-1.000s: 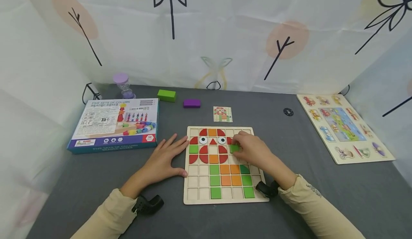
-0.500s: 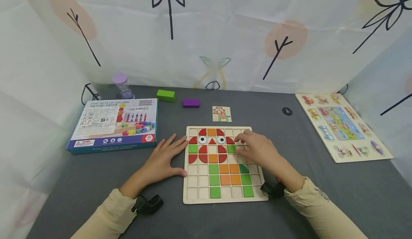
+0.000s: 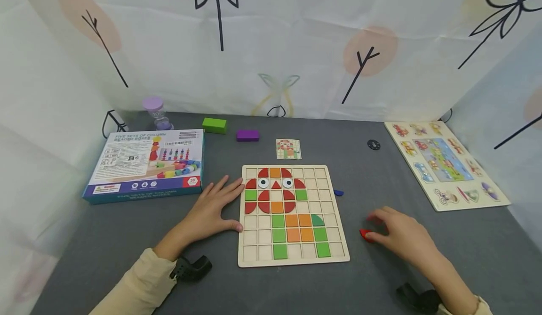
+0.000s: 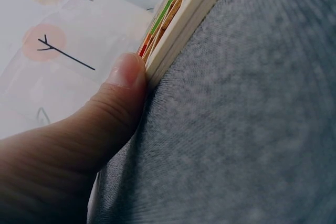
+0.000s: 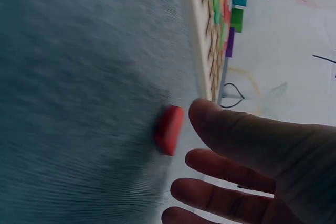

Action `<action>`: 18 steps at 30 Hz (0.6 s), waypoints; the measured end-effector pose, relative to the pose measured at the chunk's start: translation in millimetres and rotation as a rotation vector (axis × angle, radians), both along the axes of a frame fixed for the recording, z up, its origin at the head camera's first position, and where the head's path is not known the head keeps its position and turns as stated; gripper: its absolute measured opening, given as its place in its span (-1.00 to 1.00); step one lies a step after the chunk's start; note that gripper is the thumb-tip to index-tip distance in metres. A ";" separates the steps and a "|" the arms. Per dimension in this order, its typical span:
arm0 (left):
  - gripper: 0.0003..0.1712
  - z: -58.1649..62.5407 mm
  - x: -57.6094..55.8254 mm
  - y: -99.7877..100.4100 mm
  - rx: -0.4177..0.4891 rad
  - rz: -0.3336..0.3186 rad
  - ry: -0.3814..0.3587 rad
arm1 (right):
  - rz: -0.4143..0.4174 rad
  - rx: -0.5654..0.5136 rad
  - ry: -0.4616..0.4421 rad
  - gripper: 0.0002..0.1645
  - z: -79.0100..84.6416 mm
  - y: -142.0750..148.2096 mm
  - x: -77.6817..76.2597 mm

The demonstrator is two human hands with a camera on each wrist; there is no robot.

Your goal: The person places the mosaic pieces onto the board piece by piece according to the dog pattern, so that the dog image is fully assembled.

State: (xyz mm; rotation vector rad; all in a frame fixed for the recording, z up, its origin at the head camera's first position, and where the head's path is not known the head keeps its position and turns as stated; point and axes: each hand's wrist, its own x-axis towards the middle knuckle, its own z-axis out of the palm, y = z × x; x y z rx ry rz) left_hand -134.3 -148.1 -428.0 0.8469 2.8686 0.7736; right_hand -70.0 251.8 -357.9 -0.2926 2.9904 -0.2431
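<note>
A pale wooden grid board (image 3: 264, 253) lies on the table with red, orange and green tiles and two eye tiles in its cells. My left hand (image 3: 207, 216) rests against the board's left edge, fingers spread; in the left wrist view the thumb (image 4: 126, 74) touches the rim. Right of the board, my right hand (image 3: 402, 235) hovers over the table beside a red piece (image 3: 366, 235). In the right wrist view that red piece (image 5: 169, 130) lies just beyond the thumb, and the fingers are loosely bent around nothing.
A blue piece (image 3: 338, 193) lies by the board's right edge. Behind the board are a picture card (image 3: 289, 149), a purple block (image 3: 247, 135) and a green block (image 3: 214, 125). A boxed set (image 3: 144, 164) stands left, a black disc (image 3: 374, 144) and picture puzzle (image 3: 449, 164) right.
My right hand has let go of the green tile, which now sits in a cell, and has moved right and toward me to the red piece. The left hand stays at the board's edge.
</note>
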 end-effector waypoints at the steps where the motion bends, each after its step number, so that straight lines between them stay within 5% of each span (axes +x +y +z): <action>1: 0.15 0.5 0.0 0.1 0.003 -0.001 0.000 | 0.001 0.007 -0.010 -0.60 -3.2 1.5 3.5; 18: 0.15 -1.0 -0.4 0.0 0.014 -0.009 0.009 | 0.054 0.005 0.021 -0.73 -15.0 -0.2 11.9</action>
